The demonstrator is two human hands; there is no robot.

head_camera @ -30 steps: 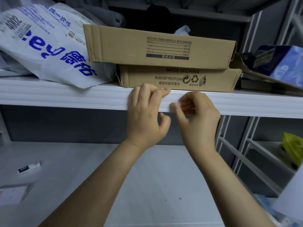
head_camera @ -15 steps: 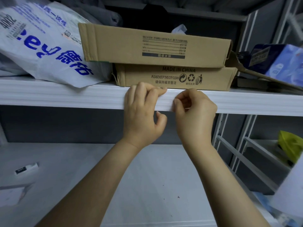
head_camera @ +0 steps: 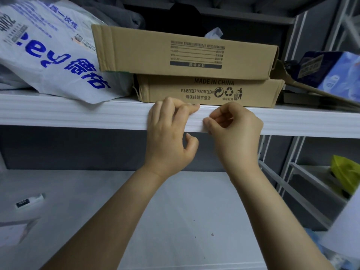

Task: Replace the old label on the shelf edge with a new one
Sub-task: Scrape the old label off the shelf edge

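A white label lies flat on the front of the white shelf edge, hard to tell from the shelf itself. My left hand hooks its bent fingers over the top of the edge and holds the label's left part against it, with the thumb hanging free below. My right hand pinches the label's right end, thumb tip on the strip and the other fingers curled in. The label's lower right corner looks slightly raised by the thumb.
Two stacked cardboard boxes sit on the shelf just above my hands, with a white printed bag to their left and a blue pack to their right. A small black-and-white tag lies on the lower shelf. Wire racks stand at right.
Both hands stay at the same spot on the shelf edge. My right hand's fingers have curled in a little tighter at the label's end.
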